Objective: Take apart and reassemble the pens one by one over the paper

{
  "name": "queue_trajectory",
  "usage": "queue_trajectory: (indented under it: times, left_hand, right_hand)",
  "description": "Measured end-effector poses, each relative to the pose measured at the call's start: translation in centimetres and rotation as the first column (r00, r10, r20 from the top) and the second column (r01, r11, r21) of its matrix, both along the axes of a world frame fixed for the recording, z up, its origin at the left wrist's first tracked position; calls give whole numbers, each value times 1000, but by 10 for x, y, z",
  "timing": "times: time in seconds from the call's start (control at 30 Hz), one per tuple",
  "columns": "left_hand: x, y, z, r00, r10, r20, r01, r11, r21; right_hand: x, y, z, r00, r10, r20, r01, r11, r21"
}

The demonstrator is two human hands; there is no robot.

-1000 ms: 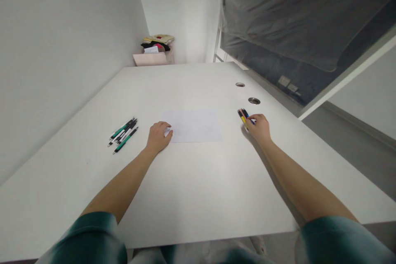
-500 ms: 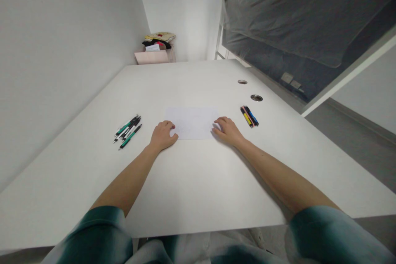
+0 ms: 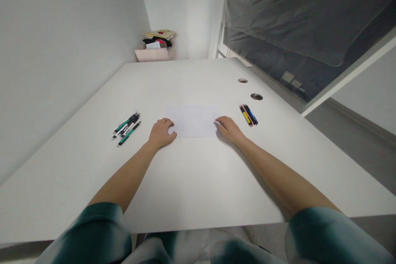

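A white sheet of paper [image 3: 193, 119] lies flat on the white table [image 3: 192, 173]. My left hand [image 3: 161, 133] rests at the sheet's near left corner, fingers curled down onto its edge. At the sheet's right edge my right hand [image 3: 228, 128] lies with fingers stretched flat, fingertips touching the paper. Neither hand holds anything. To the right of my right hand lies a small bundle of markers [image 3: 248, 115], yellow, pink and blue. A cluster of green and black pens [image 3: 126, 128] lies left of my left hand.
Two round cable holes [image 3: 256, 97] sit in the table behind the markers. A pink box [image 3: 152, 54] piled with items stands beyond the far edge by the wall. A covered grey bunk [image 3: 293, 20] rises at the right. A white wall runs along the left.
My right hand let go of the markers and moved left to the paper's right edge. The markers now lie free on the table. My left hand stayed at the paper's corner.
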State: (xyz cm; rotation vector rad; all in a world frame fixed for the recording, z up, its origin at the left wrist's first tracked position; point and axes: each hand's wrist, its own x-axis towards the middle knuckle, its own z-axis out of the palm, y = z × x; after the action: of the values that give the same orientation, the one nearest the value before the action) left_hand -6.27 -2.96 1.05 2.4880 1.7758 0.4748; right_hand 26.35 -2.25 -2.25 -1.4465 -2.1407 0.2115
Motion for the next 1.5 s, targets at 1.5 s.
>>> queue_trajectory:
  times: [1.5]
  left_hand:
    - [-62,18,35,762,575,296,-595,803,-30]
  right_hand:
    - [1,-3,3,984,-19,-178,21,1000,8]
